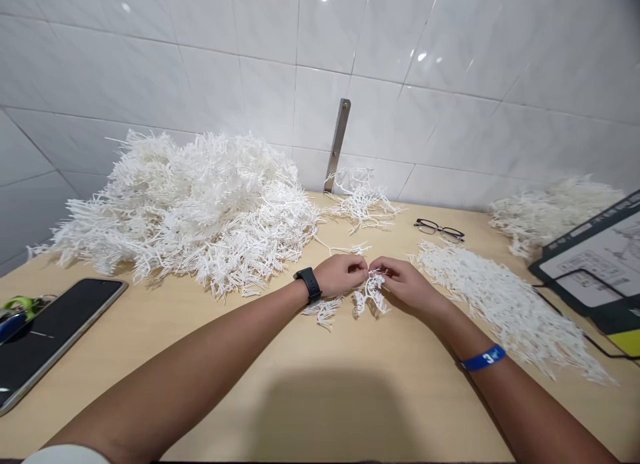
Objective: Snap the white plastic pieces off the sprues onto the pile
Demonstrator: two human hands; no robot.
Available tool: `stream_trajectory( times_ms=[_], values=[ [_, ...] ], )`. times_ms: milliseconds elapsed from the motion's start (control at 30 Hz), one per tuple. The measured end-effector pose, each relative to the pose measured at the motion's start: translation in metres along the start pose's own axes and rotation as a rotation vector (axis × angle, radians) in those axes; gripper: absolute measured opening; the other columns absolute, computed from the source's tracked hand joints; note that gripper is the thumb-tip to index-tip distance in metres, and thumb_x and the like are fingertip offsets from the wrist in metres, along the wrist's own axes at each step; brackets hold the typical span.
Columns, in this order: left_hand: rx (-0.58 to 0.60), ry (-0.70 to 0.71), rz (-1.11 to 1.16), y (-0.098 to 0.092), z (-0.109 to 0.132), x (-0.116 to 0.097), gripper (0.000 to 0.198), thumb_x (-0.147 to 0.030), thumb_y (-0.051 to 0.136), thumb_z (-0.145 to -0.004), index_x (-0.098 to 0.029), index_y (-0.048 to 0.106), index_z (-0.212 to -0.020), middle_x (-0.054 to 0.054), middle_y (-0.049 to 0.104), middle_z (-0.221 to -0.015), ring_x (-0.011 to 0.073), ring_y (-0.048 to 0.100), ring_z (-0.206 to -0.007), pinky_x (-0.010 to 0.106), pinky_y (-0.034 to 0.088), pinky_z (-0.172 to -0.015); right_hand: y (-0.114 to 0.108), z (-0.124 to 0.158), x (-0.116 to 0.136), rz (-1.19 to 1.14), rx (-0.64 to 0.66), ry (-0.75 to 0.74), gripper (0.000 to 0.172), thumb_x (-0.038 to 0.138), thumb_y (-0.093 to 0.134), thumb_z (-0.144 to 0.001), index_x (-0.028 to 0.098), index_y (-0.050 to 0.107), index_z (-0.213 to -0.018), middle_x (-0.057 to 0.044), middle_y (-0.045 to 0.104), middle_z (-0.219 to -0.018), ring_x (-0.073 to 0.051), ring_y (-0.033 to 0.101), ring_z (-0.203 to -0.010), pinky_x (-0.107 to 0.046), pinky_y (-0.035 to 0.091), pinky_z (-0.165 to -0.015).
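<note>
Head view: white fibrous sprig (372, 294) pinched between both hands' fingers (358, 269)

I log a light wood table (380, 397) bearing a large heap of white branching sprigs (185, 211), a smaller heap (505, 304), a smartphone (55, 337), black-framed glasses (439, 230) and a printed chart (595, 264).

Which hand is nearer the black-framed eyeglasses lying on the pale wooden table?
Right. The right hand is in front of the black-framed eyeglasses and slightly left of them, not touching; the left hand is farther left of them.
</note>
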State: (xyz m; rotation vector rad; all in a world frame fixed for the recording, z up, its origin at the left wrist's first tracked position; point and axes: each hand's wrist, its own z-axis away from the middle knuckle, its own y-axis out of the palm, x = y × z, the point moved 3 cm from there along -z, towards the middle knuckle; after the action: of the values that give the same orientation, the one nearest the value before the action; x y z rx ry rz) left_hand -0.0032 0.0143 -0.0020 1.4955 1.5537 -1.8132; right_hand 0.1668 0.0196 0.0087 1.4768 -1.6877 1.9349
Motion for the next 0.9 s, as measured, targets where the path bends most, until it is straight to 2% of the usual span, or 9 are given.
stream_trajectory(
  times_ms=[100,200,300,400,567,667,767,900],
  values=[
    [0.023,0.017,-0.095,-0.0003,-0.0005,-0.0007,0.031,-0.046,0.048,-0.085,-0.018,0.059,-0.080,-0.002,0.057,-0.069,0.0114,0.047,-0.063,0.023,0.031,-0.057,0.0008,0.0000,0.0045,0.088,-0.007,-0.047,0.017,0.029,0.051,-0.087,0.017,0.064,-0.088,-0.001,0.066,-0.078,-0.016,0.057,-0.070,-0.026,0.040,-0.064],
    [0.069,0.045,-0.176,0.0001,-0.0009,-0.0011,0.034,-0.046,0.046,-0.087,-0.017,0.055,-0.070,-0.003,0.052,-0.063,0.0110,0.044,-0.061,0.024,0.028,-0.057,0.0014,-0.0001,0.0058,0.192,-0.024,-0.075,0.017,0.029,0.050,-0.086,0.017,0.061,-0.081,-0.001,0.063,-0.074,-0.015,0.054,-0.068,-0.026,0.038,-0.062],
    [0.097,0.036,-0.157,0.0004,-0.0004,-0.0009,0.040,-0.045,0.041,-0.089,-0.017,0.049,-0.062,-0.003,0.047,-0.058,0.0105,0.041,-0.058,0.025,0.026,-0.057,0.0000,0.0002,0.0032,0.247,-0.073,-0.065,0.016,0.027,0.050,-0.085,0.018,0.055,-0.073,0.002,0.056,-0.066,-0.014,0.049,-0.063,-0.026,0.035,-0.059],
    [0.074,0.029,-0.133,-0.0002,0.0006,-0.0025,0.043,-0.047,0.039,-0.090,-0.017,0.047,-0.060,-0.003,0.045,-0.057,0.0104,0.039,-0.056,0.025,0.026,-0.055,-0.0016,0.0010,0.0017,0.233,-0.106,-0.053,0.015,0.024,0.048,-0.084,0.018,0.052,-0.072,0.003,0.053,-0.063,-0.014,0.048,-0.061,-0.025,0.035,-0.058],
    [0.049,0.039,-0.172,-0.0002,0.0009,-0.0056,0.040,-0.051,0.043,-0.088,-0.018,0.054,-0.068,-0.002,0.053,-0.062,0.0115,0.044,-0.060,0.025,0.025,-0.056,0.0009,0.0015,0.0080,0.133,-0.041,-0.087,0.018,0.028,0.047,-0.088,0.018,0.061,-0.085,-0.002,0.063,-0.076,-0.017,0.056,-0.070,-0.027,0.040,-0.065],
    [0.046,0.086,-0.184,0.0001,0.0007,-0.0064,0.039,-0.047,0.040,-0.091,-0.018,0.056,-0.070,-0.001,0.057,-0.065,0.0121,0.045,-0.061,0.024,0.026,-0.058,0.0028,0.0011,0.0110,0.129,-0.025,-0.084,0.019,0.028,0.046,-0.088,0.018,0.063,-0.088,-0.003,0.066,-0.080,-0.018,0.057,-0.073,-0.027,0.040,-0.066],
    [0.076,0.106,-0.192,0.0006,0.0015,-0.0063,0.039,-0.041,0.039,-0.092,-0.017,0.054,-0.065,-0.001,0.055,-0.061,0.0116,0.043,-0.059,0.025,0.027,-0.058,0.0046,0.0003,0.0099,0.171,-0.008,-0.069,0.018,0.026,0.046,-0.086,0.018,0.060,-0.080,-0.001,0.063,-0.074,-0.016,0.054,-0.068,-0.026,0.038,-0.063],
    [0.120,0.119,-0.187,0.0013,0.0029,-0.0063,0.036,-0.037,0.040,-0.089,-0.017,0.049,-0.060,-0.002,0.051,-0.058,0.0106,0.041,-0.057,0.025,0.027,-0.057,0.0072,-0.0006,0.0062,0.210,0.019,-0.081,0.019,0.024,0.045,-0.083,0.018,0.050,-0.066,0.002,0.051,-0.063,-0.014,0.045,-0.062,-0.025,0.033,-0.059]
  ],
)
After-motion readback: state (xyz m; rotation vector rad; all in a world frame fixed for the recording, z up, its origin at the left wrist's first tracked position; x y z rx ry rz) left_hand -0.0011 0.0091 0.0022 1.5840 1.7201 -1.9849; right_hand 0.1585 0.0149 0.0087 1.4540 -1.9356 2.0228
